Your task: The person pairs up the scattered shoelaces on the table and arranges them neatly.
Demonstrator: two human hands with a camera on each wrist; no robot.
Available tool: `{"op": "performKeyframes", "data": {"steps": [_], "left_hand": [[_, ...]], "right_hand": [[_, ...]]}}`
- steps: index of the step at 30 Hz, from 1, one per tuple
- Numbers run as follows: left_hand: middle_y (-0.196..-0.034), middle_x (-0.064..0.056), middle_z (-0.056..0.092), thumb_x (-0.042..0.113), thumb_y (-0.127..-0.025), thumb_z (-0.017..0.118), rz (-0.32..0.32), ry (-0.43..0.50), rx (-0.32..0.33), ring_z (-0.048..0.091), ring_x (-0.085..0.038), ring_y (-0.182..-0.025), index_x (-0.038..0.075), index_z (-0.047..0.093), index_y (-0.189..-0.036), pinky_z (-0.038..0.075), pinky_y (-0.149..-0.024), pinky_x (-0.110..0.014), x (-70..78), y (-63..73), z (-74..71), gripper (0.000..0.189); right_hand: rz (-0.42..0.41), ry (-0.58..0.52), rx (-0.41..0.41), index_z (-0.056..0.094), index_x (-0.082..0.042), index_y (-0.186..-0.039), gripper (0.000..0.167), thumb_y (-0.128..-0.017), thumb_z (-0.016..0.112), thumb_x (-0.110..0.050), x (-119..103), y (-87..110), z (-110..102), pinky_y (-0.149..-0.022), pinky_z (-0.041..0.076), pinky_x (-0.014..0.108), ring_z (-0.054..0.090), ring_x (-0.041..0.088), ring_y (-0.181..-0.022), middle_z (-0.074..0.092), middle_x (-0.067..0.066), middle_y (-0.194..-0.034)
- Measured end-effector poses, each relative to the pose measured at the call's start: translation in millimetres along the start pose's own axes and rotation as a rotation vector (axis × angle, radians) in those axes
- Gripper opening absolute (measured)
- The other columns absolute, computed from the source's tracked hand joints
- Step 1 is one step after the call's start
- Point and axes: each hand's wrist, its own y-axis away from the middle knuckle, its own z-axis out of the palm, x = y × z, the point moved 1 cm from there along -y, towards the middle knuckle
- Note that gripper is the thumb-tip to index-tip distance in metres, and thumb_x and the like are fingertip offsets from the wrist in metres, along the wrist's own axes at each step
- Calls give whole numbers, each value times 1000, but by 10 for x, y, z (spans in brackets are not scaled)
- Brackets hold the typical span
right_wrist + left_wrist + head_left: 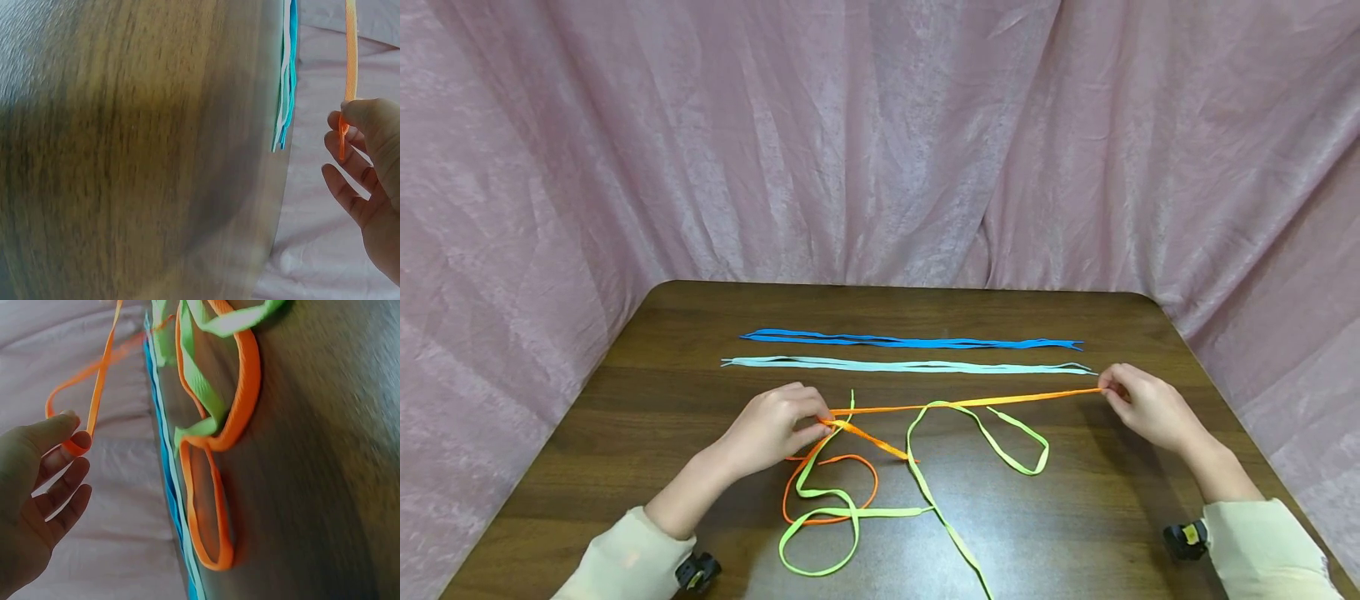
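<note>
The left hand (pixel 778 427) pinches the orange shoelace (pixel 1022 399) between thumb and forefinger; the right hand (pixel 1150 408), toward the tabletop's (pixel 662 375) right edge, pinches one end likewise (a short tip dangles below). Both hands' remaining fingers are loosely bent. Between them the lace stretches taut, crossing yellow-green shoelaces (pixel 891 512); mint (pixel 880 366) and blue shoelaces (pixel 880 340) lie nearer the far edge.
</note>
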Motion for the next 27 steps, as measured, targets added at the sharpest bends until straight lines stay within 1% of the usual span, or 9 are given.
{"op": "performKeyframes", "data": {"steps": [4,6,9,11,15,18,22,27], "left_hand": [[-80,18,62,12,-74,75,-75,29,19,55,-2,-71,23,70,-80,43,-59,-19,-112,51,-24,14],[-80,17,64,10,-74,75,-92,50,38,56,-4,-69,21,71,-81,43,-59,-20,-172,76,-39,14],[-81,14,66,8,-74,75,-122,109,57,57,-4,-69,18,73,-83,44,-57,-21,-256,102,-69,14],[-82,11,68,7,-75,74,-157,168,66,58,-4,-69,17,74,-85,45,-56,-21,-309,118,-84,14],[-84,8,70,8,-77,72,-266,298,82,60,-3,-73,14,74,-89,48,-57,-20,-402,151,-102,14],[-85,7,70,10,-77,72,-338,335,113,62,-4,-77,15,74,-91,49,-59,-21,-464,185,-110,14],[-82,7,70,13,-78,72,-416,306,154,59,-5,-70,15,74,-89,46,-57,-20,-538,232,-127,11],[-79,7,68,12,-79,71,-485,250,169,51,-7,-62,17,73,-85,42,-55,-20,-633,301,-126,8]], "right_hand": [[15,2,-6,56,-16,-80,28,-68,70,5,29,20,-9,-52,39,25,44,0,-63,50,-12,-71],[16,4,-5,56,-15,-80,29,-67,70,6,41,28,-13,-52,39,25,44,0,-63,49,-12,-71],[13,5,-1,55,-15,-80,29,-67,69,7,50,33,-19,-52,39,25,44,0,-63,49,-11,-71],[11,2,0,55,-15,-80,29,-67,69,7,53,33,-20,-52,39,24,44,0,-63,49,-11,-71],[10,-3,-6,55,-15,-80,29,-68,69,6,56,25,-17,-52,38,24,43,0,-62,48,-11,-70],[11,2,-8,55,-15,-80,28,-68,69,6,61,24,-14,-52,39,24,44,0,-63,49,-11,-71],[11,5,-5,55,-14,-80,28,-68,69,7,66,26,-14,-53,40,25,45,1,-64,51,-10,-71],[20,-3,-13,55,-14,-81,27,-69,69,7,71,27,-9,-52,39,24,44,1,-64,50,-10,-71]]}}
